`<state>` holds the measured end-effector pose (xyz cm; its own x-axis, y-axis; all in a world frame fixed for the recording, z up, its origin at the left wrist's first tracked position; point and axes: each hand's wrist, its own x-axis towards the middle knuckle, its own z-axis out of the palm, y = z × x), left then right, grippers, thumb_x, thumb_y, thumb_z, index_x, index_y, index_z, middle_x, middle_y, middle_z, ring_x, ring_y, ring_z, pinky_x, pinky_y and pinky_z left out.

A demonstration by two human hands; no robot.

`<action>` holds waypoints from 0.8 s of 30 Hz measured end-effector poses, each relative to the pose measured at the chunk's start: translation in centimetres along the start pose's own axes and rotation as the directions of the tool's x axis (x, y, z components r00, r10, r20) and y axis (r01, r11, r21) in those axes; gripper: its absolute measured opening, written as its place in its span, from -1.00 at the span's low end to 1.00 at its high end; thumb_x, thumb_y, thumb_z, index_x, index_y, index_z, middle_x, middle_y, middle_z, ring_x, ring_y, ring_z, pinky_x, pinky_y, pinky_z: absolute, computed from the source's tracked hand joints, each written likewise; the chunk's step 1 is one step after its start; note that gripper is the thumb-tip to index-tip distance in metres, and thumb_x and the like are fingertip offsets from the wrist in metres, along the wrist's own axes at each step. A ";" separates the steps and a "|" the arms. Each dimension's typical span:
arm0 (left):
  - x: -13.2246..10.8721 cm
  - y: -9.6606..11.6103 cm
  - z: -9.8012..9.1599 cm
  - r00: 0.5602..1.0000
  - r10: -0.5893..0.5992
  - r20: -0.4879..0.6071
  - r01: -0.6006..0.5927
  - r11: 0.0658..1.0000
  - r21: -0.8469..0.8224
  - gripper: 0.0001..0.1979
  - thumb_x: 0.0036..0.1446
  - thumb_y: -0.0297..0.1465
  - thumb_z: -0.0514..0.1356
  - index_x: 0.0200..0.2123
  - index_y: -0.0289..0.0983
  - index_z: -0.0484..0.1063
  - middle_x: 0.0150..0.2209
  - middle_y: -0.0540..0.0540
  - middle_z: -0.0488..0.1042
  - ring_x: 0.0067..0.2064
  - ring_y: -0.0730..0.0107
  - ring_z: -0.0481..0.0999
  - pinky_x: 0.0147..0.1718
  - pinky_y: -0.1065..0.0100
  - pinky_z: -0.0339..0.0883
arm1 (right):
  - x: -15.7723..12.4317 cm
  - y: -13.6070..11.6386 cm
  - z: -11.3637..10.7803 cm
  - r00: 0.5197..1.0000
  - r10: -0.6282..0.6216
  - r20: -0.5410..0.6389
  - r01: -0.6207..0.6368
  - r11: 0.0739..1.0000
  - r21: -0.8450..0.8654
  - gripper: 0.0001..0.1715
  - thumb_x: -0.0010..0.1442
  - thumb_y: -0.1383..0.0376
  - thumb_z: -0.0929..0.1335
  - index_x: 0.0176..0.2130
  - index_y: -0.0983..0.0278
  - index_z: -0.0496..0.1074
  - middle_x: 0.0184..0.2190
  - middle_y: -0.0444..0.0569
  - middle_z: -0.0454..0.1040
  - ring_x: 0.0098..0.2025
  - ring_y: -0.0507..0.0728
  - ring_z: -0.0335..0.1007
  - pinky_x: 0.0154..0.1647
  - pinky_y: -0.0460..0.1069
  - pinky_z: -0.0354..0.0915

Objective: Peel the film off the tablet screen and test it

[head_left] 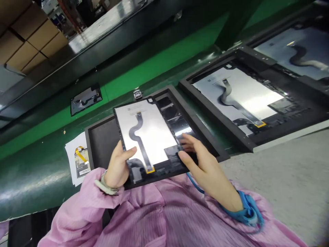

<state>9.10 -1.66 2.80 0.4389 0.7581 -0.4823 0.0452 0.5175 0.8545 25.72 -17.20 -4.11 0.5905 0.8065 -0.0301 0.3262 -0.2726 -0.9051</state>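
Observation:
A tablet screen assembly (154,137) with a silvery back and a dark, wavy flex cable (137,132) is raised above a black foam tray (203,132). My left hand (119,166) grips its left edge, thumb over the back and fingers underneath. At its right edge is my right hand (200,163), thumb at the border and fingers blurred and apart; whether it bears any weight I cannot tell. In the tray, behind the raised assembly, shows a dark glossy panel (174,111). The cable ends in a yellow-edged connector near the assembly's lower border.
To the right, another black tray (249,144) holds a similar screen assembly (231,96), with one more (300,51) beyond. A smaller panel (86,100) lies on the green bench. White papers (72,151) with a yellow flex cable are at left. Cardboard boxes (31,37) stand far left.

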 end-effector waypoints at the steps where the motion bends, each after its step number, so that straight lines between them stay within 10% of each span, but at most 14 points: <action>1: -0.4 0.4 -1.4 1.000 0.011 -0.029 -0.010 1.000 0.011 -0.53 -0.11 -0.39 0.46 -0.08 -0.23 0.49 -0.09 -0.09 0.64 -0.06 0.13 0.65 -0.10 0.22 0.56 | 0.0 -0.5 0.4 0.998 -0.038 0.049 0.037 0.999 0.025 -0.34 0.39 -0.08 0.24 0.29 0.21 0.24 0.02 0.13 0.51 -0.03 0.22 0.52 0.05 0.18 0.48; 6: -1.5 0.5 -8.8 0.985 0.018 -0.173 -0.018 1.000 0.002 -0.43 -0.12 -0.36 0.52 0.00 -0.25 0.48 -0.08 -0.13 0.64 -0.16 0.18 0.68 -0.24 0.30 0.61 | 0.4 -3.5 3.7 0.882 -0.337 0.330 0.340 0.939 0.053 -0.40 0.39 0.10 0.30 0.32 0.21 0.21 0.07 0.10 0.51 0.05 0.22 0.48 0.11 0.19 0.48; 11: -1.2 -0.8 -13.8 0.987 -0.044 -0.153 0.053 0.997 0.057 -0.36 -0.09 -0.32 0.52 0.07 -0.25 0.43 0.02 -0.17 0.61 -0.08 0.16 0.67 -0.18 0.28 0.62 | 0.5 -4.3 7.7 0.772 -0.382 0.509 0.472 0.880 -0.055 -0.49 0.33 0.26 0.39 0.23 0.25 0.33 0.03 0.06 0.53 0.05 0.25 0.45 0.13 0.23 0.46; 19: -0.7 -5.4 -15.3 0.920 0.285 -0.270 -0.101 0.836 0.539 -0.09 0.17 -0.18 0.30 0.47 -0.21 -0.04 0.53 -0.17 -0.08 0.54 0.07 -0.10 0.51 0.07 -0.25 | -0.3 -2.8 8.6 0.763 -0.449 0.464 0.587 0.782 -0.209 -0.61 0.23 0.39 0.46 0.06 0.32 0.45 -0.27 0.00 0.53 -0.20 0.23 0.44 -0.19 0.16 0.47; 24: -1.5 -5.5 -15.5 0.945 0.312 -0.100 -0.167 0.723 0.671 -0.16 0.34 -0.12 0.13 0.52 -0.12 -0.21 0.55 -0.06 -0.22 0.55 0.17 -0.21 0.50 0.10 -0.22 | -0.4 -2.7 8.4 0.750 -0.460 0.475 0.618 0.742 -0.259 -0.70 0.23 0.43 0.44 -0.02 0.31 0.46 -0.32 -0.03 0.52 -0.24 0.21 0.45 -0.25 0.11 0.42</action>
<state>-5.65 0.55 -4.14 0.3389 0.9174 -0.2085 0.5611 -0.0192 0.8275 18.42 -12.35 -5.18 -0.0574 0.9797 0.1921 0.7981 0.1606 -0.5807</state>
